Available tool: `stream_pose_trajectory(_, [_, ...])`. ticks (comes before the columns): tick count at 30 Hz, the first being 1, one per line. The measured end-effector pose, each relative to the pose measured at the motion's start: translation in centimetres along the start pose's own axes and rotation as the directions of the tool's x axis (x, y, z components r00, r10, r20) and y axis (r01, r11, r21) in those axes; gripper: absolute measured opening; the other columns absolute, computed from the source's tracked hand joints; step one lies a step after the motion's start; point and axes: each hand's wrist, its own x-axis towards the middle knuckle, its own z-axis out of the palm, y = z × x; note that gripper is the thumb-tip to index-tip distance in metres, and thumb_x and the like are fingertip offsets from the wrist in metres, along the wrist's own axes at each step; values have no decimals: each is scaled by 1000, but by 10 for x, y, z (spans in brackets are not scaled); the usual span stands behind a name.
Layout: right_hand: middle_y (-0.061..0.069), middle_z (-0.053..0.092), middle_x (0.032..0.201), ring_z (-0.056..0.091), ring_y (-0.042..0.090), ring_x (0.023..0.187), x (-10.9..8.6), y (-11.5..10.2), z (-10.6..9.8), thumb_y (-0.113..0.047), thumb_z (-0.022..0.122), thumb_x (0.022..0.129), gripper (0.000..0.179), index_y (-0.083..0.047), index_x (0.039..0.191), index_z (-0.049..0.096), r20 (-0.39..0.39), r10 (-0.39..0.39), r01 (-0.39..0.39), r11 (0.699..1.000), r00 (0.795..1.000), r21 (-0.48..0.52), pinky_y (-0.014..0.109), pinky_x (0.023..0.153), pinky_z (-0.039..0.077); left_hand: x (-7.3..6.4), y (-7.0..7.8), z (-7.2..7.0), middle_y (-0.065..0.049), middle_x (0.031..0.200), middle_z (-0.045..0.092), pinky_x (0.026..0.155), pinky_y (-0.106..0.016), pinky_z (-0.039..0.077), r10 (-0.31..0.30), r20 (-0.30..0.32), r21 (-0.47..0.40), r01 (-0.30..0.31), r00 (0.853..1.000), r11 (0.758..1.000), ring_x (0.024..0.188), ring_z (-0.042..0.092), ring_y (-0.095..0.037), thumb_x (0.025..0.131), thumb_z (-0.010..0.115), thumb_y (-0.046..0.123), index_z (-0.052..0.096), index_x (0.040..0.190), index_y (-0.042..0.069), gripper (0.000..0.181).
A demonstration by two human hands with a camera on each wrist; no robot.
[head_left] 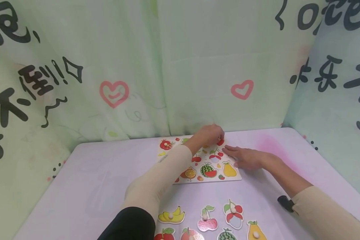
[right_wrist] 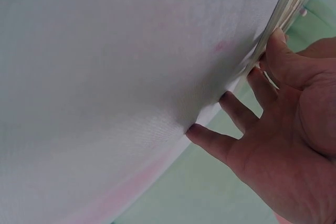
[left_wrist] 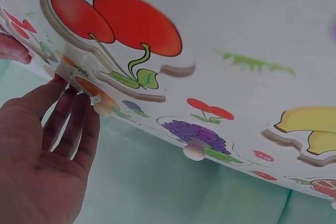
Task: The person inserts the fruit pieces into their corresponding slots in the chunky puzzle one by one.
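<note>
A white fruit puzzle board (head_left: 180, 182) lies toward the back of the table. My left hand (head_left: 210, 135) reaches over its far right part, fingers curled and thumb tip against a small red fruit piece (head_left: 220, 142). In the left wrist view, the left hand (left_wrist: 50, 150) meets the board close to an orange-coloured piece; its fingers mostly hide the red piece. My right hand (head_left: 246, 157) rests at the board's right edge, fingers extended. The right wrist view shows the right hand (right_wrist: 294, 124) with its thumb at the board's edge and other fingertips on the tablecloth.
Several loose knobbed pieces lie in front of the board: bananas (head_left: 171, 216), cherries (head_left: 207, 220), a red-and-white fruit piece (head_left: 234, 215), a watermelon (head_left: 226, 235) and a pear (head_left: 256, 231). A printed curtain (head_left: 198, 66) hangs behind the table (head_left: 108, 173).
</note>
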Motion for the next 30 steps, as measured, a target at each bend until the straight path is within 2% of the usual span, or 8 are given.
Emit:
stream_pose_trajectory(9, [19,23,171,28,54,151,-1,1,2,-23,70,99,77,-14,165,30,-2,-7,7,1000,1000,13,67,113,39,-1,-3,5,9,122,67,99,-21,52,24,-7,56,-24,1000,998,107,60,-8,102,68,29,71,128,27,27])
stream_pose_trajectory(15, [19,23,172,27,53,152,-1,1,2,-24,69,99,78,-14,165,29,-4,-1,1,1000,1000,0,67,113,39,-7,-6,6,9,123,65,98,-23,52,35,-36,62,-33,999,998,109,60,-7,102,67,32,67,135,32,33])
stream_pose_trajectory(19, [19,23,171,28,53,152,-1,1,1,-24,69,99,77,-14,165,29,-5,3,-3,1000,1000,-5,66,112,40,-16,-6,3,9,123,66,97,-25,52,44,-67,66,-39,997,997,110,62,-8,101,69,29,67,135,30,34])
stream_pose_trajectory(23, [20,22,171,27,53,152,1,0,2,-24,69,99,78,-13,165,29,10,2,-2,1000,1000,-2,68,113,38,-28,-8,1,8,125,68,95,-25,52,46,-70,75,-41,996,996,113,63,-9,100,71,26,68,134,29,34])
stream_pose_trajectory(30, [21,23,171,26,55,152,1,1,0,-21,68,99,76,-11,164,30,3,-23,23,999,1000,-24,69,114,35,-49,-15,0,9,113,71,78,-21,50,102,-48,82,-98,994,992,97,62,-7,101,71,26,71,132,30,32])
